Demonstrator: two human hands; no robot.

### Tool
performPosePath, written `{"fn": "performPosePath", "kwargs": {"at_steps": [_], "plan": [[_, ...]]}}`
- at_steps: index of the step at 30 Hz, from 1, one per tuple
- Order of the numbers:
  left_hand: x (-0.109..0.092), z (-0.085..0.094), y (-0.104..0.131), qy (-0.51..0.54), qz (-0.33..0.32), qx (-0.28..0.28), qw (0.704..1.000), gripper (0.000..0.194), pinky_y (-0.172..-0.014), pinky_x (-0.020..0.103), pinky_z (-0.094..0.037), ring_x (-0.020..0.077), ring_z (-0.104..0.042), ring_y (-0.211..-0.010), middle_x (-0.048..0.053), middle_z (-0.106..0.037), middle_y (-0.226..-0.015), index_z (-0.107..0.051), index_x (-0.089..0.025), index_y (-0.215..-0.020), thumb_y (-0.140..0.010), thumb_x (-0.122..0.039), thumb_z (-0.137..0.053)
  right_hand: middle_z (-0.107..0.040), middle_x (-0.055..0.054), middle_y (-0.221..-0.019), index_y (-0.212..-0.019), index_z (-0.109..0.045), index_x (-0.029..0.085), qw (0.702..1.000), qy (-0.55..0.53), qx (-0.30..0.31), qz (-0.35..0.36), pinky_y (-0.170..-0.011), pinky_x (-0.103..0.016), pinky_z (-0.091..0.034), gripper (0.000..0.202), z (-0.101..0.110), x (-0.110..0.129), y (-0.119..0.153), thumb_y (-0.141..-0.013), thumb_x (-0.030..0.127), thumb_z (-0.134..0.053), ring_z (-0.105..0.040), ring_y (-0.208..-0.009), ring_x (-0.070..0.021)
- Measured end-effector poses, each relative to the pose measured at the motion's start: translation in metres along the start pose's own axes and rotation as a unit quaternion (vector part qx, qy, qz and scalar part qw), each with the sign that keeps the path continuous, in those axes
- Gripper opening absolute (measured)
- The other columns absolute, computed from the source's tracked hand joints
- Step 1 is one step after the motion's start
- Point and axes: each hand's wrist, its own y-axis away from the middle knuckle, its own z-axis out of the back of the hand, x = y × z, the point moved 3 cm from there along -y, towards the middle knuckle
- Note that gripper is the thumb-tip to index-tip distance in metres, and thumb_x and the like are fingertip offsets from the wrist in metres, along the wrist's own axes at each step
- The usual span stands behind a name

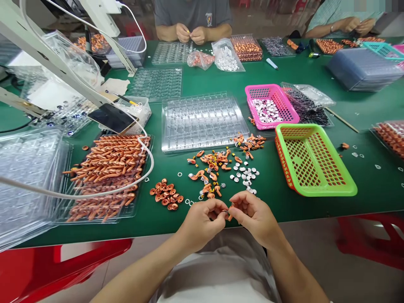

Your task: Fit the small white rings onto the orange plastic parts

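Just off the table's front edge, my left hand point(203, 221) and my right hand point(257, 216) meet fingertip to fingertip. Pinched in the right one is a small copper-coloured part point(230, 217), mostly covered by the fingers. A tiny dark, shiny piece point(225, 211) shows at the left thumb and index finger; its kind cannot be made out. Beyond the hands lies a loose pile of orange parts with yellow bits point(216, 160). White round discs point(246, 174) are scattered right of that pile, and copper-coloured cup-shaped pieces point(166, 194) are heaped to the left.
A clear moulded tray point(202, 122) lies behind the piles. Pink point(271, 122) and green point(315, 160) baskets stand to the right. At left, trays of copper-coloured parts point(107, 176) sit under a white cable point(148, 176). Two people work across the table.
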Motion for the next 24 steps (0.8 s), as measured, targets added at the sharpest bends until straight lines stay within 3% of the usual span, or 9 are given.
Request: {"fn": "performPosePath", "kwargs": {"at_steps": [7,16,20,24], "plan": [[0.001,-0.001,0.000,-0.008,-0.006,-0.007,1.000,0.015,-0.057,0.021,-0.052,0.0132,-0.062,-0.060,0.001,-0.068,-0.068,-0.068,-0.018,-0.077,-0.080,-0.015,-0.054,-0.066,0.000,-0.081,-0.097,-0.059,0.020,1.000,-0.003,-0.004,0.003,-0.066,-0.026,-0.051,0.016,0.000,0.001,-0.001,-0.088,0.032,-0.065,-0.065,-0.074,-0.0151],[-0.001,0.000,0.003,0.120,0.066,0.009,0.991,0.010,-0.061,0.023,-0.052,0.0141,-0.062,-0.064,0.003,-0.068,-0.069,-0.070,-0.014,-0.075,-0.077,-0.018,-0.062,-0.064,0.001,-0.080,-0.095,-0.062,0.022,0.999,0.031,-0.007,0.018,-0.064,-0.025,-0.049,0.009,-0.005,0.003,0.005,-0.089,0.028,-0.063,-0.062,-0.071,-0.0137],[0.001,0.002,0.000,0.191,0.092,0.029,0.977,0.015,-0.067,0.024,-0.053,0.0146,-0.064,-0.071,0.005,-0.070,-0.077,-0.072,-0.013,-0.084,-0.081,-0.026,-0.067,-0.062,0.000,-0.081,-0.093,-0.066,0.023,0.995,0.071,-0.023,0.070,-0.062,-0.025,-0.047,0.008,-0.005,0.002,0.003,-0.091,0.024,-0.059,-0.059,-0.070,-0.0134],[-0.005,0.006,-0.001,0.199,0.098,0.056,0.973,0.021,-0.071,0.024,-0.054,0.0142,-0.065,-0.073,0.005,-0.071,-0.079,-0.074,-0.013,-0.093,-0.082,-0.030,-0.068,-0.056,-0.001,-0.089,-0.094,-0.067,0.025,0.976,0.155,-0.060,0.138,-0.061,-0.025,-0.047,0.012,0.000,0.011,0.006,-0.088,0.018,-0.059,-0.055,-0.068,-0.0118]]}}
